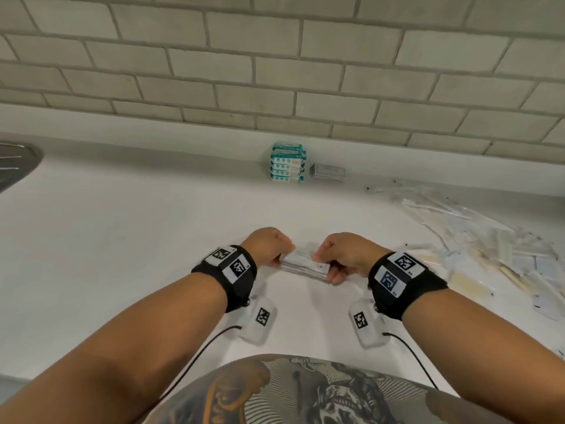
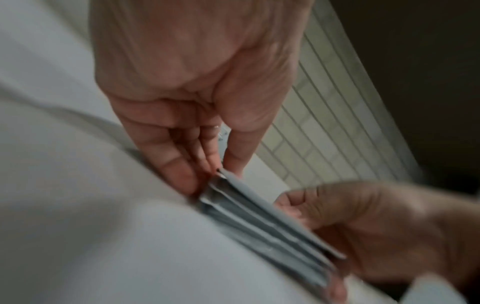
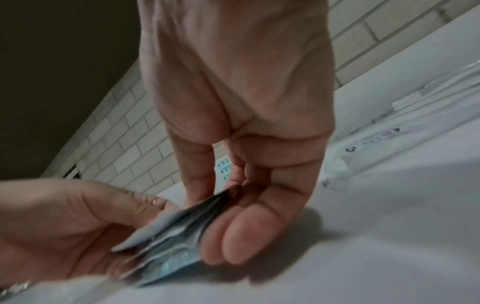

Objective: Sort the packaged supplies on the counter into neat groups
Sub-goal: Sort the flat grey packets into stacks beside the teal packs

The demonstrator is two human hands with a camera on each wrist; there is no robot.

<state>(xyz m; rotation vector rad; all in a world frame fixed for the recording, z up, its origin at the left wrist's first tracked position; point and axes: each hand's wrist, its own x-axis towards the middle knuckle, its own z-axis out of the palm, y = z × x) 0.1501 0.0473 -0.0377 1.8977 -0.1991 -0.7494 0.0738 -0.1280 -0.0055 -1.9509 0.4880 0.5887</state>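
A small stack of flat white packets (image 1: 305, 264) is held just above the white counter (image 1: 122, 240) in front of me. My left hand (image 1: 269, 247) pinches its left end between thumb and fingers (image 2: 182, 164). My right hand (image 1: 345, 255) grips the right end, thumb on top and fingers (image 3: 233, 236) underneath. The wrist views show the stack of packets (image 2: 272, 226) (image 3: 171, 234) edge-on with its layers slightly fanned. A neat pile of teal-and-white packs (image 1: 288, 163) stands at the back wall, with a small grey pack (image 1: 328, 171) beside it.
A loose heap of clear-wrapped sticks and utensils (image 1: 489, 246) covers the counter's right side. A metal sink rim (image 1: 15, 166) shows at the far left. The tiled wall (image 1: 275, 71) runs along the back.
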